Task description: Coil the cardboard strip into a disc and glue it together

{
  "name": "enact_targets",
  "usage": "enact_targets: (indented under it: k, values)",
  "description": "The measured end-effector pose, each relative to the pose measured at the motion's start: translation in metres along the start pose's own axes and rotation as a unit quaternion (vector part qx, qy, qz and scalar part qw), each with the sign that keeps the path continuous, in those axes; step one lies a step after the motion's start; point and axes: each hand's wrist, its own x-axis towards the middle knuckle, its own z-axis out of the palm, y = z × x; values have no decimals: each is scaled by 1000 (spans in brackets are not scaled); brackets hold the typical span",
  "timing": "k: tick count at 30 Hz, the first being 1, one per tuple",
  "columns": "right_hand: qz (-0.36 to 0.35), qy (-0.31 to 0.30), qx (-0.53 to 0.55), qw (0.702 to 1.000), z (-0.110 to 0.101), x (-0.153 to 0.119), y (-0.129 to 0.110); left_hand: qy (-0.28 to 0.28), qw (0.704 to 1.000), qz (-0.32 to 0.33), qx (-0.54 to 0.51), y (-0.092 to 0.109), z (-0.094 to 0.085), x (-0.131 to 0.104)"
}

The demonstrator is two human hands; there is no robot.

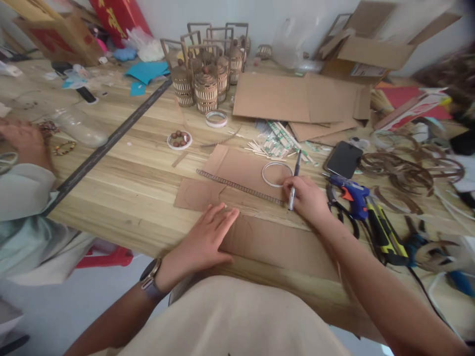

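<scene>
My left hand lies flat with fingers stretched out, on the left end of a cardboard strip near the table's front edge. Faint curved lines show on that strip. Between the fingers of my right hand is a pen, held upright. Beside the right hand, a white ring rests on a larger cardboard piece. A dark notched strip lies along that piece's near edge. A smaller cardboard piece with a drawn circle sits beyond my left fingertips.
Several small bamboo cages stand at the back. On the right lie a phone, a blue glue gun, a yellow-black utility knife and bent brown strips. A small dish holds brown beads. Another person's hand is at left.
</scene>
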Motion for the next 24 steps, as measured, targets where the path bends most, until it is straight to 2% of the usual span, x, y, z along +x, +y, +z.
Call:
enact_targets:
  k: [3,10,18,21,24]
  values:
    - [-9,-19,-9,1000,-2,0,6,-28,998,34,39,2,-2,8]
    - [-22,-71,-68,995,-14,0,7,-39,991,77,99,12,-15,19]
    - [18,-104,-161,981,-37,16,20,-65,995,54,45,10,-24,13]
    - [40,-97,-180,978,-52,12,18,-33,998,40,20,6,-29,8]
    - [46,-43,-115,991,-74,-6,10,28,999,34,9,-1,-34,2]
